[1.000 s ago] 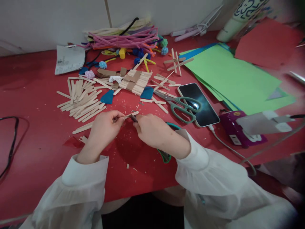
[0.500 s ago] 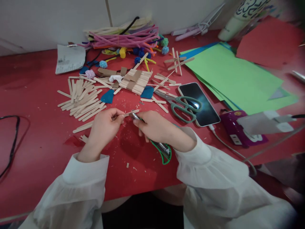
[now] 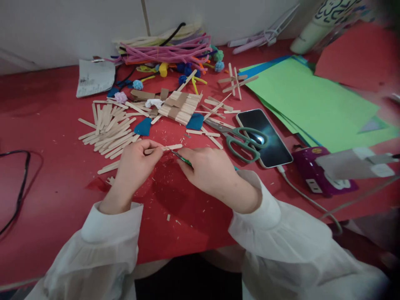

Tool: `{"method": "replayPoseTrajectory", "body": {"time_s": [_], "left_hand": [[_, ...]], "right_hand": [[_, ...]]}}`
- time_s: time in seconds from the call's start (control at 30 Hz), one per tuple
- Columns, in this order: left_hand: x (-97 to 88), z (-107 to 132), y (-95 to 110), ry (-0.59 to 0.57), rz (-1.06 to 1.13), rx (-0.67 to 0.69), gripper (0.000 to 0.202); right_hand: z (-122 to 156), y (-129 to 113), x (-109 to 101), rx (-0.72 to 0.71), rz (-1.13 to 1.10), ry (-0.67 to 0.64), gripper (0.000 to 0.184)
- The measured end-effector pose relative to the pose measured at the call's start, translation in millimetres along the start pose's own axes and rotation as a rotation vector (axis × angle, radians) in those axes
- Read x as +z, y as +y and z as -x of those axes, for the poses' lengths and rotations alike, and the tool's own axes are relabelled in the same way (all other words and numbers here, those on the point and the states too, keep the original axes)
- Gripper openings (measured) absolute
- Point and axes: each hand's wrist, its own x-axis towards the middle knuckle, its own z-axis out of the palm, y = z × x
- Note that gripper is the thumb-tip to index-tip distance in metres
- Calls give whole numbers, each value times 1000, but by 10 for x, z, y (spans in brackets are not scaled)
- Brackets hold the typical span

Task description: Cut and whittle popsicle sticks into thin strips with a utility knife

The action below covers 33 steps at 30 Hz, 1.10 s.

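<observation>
My left hand point(image 3: 135, 170) pinches a wooden craft stick point(image 3: 173, 147) between thumb and fingers, its free end pointing right. From the other side my right hand point(image 3: 215, 175) is closed around a green utility knife point(image 3: 183, 158). The knife's blade meets the stick close to my left fingertips; most of its handle is hidden under my right hand. Beyond my left hand lies a loose pile of craft sticks point(image 3: 108, 127). Farther back, a panel of joined sticks point(image 3: 184, 109) rests beside two blue scraps point(image 3: 195, 121). Small wood shavings are scattered below my hands.
Green-handled scissors point(image 3: 243, 143) overlap a phone point(image 3: 267, 143) to the right, with its cable running to a purple power block point(image 3: 315, 166). Green paper sheets point(image 3: 312, 96) lie behind. Pink pipe cleaners point(image 3: 165, 50) line the wall. A black cord point(image 3: 23, 183) curves at left.
My right hand has turned, so the knife's handle end is now hidden beneath it and the blade lies flatter against the stick. My left hand keeps its pinch. The view has shifted slightly.
</observation>
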Motion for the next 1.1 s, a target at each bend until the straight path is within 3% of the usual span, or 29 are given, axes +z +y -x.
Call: {"method": "replayPoseTrajectory", "body": {"time_s": [0.23,0.73,1.1], "left_hand": [[-10,-5,2,15,-25,-8,16],[-19,6,2,-5,-61,27,16],[26,-9,-37,20,12,140,16]], "right_hand": [[33,-27,-19,-27,109,-8,24],[42,-39,-9,-19,103,-11,27],[-41,15,-72,72,-310,-134,18]]}}
